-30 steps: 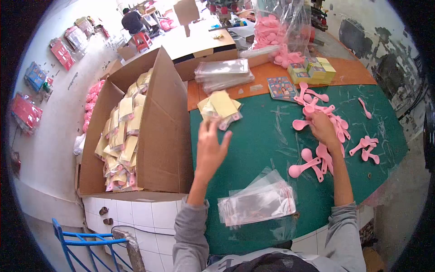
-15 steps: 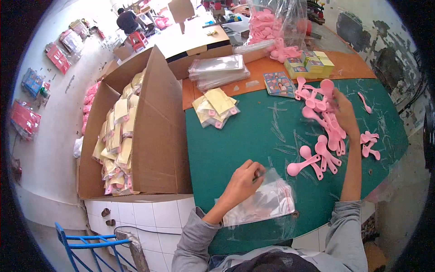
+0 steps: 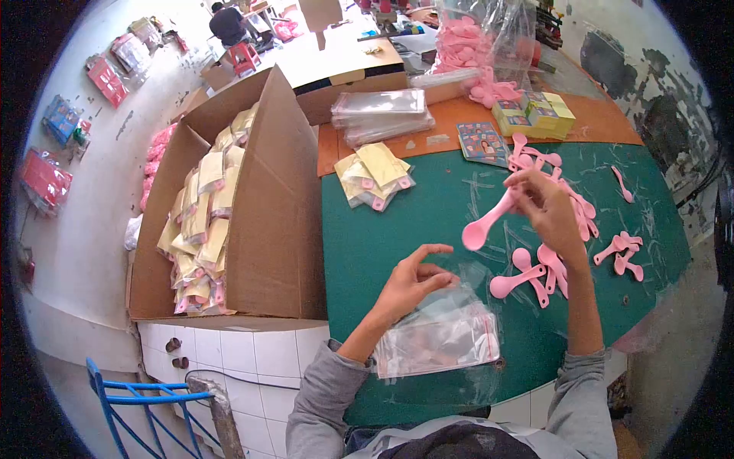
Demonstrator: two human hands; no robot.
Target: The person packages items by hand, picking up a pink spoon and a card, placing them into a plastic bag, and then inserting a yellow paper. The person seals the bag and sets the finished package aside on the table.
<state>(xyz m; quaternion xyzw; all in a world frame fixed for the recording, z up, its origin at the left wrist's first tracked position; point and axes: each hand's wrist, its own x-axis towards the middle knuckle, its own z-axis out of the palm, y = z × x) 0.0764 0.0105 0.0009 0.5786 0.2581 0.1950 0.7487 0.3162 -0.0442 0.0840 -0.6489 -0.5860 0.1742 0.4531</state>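
Note:
My right hand [image 3: 549, 210] pinches the handle of a pink measuring spoon [image 3: 477, 234], its bowl pointing down and left above the green table; whether more than one spoon is held is hidden. Behind that hand lies a pile of pink spoons [image 3: 585, 208], partly covered by it. Nearer to me is another group of spoons [image 3: 505, 288], beside my right forearm. My left hand [image 3: 409, 289] is open, thumb and forefinger apart, over the far edge of a stack of clear plastic bags [image 3: 440, 344]. One bag's clear film stands up near its fingertips.
An open carton [image 3: 279, 222] of packed bags stands left of the table. Packed sets with cream cards [image 3: 378, 164], clear sleeves [image 3: 380, 107], printed cards [image 3: 482, 143] and yellow card stacks [image 3: 535, 116] lie toward the back. Small spoons [image 3: 623, 252] lie at the right. A person [image 3: 228, 24] sits far off.
My right hand has come left from the spoon pile, bringing a measuring spoon. My left hand has opened its fingers above the bags. The view has shifted slightly.

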